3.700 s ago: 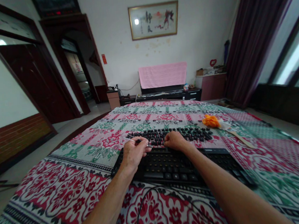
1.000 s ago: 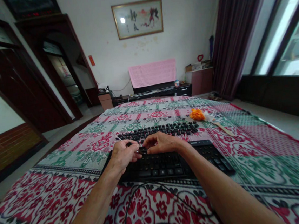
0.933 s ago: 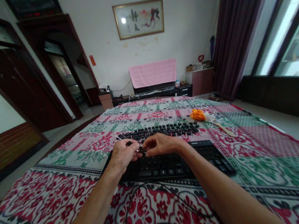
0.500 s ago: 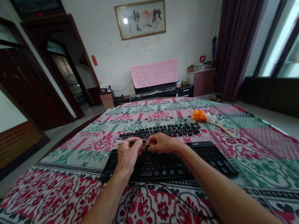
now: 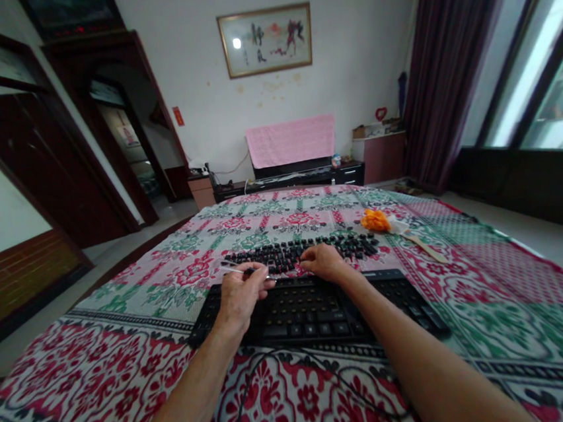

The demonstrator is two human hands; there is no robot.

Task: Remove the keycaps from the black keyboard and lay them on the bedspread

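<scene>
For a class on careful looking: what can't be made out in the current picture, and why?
In the head view:
Whether the right hand holds anything: the hand itself hides it.
Part of the slim tool: the left hand covers it.
Part of the keyboard: the right forearm covers it.
Markings on the loose keycaps: too small.
</scene>
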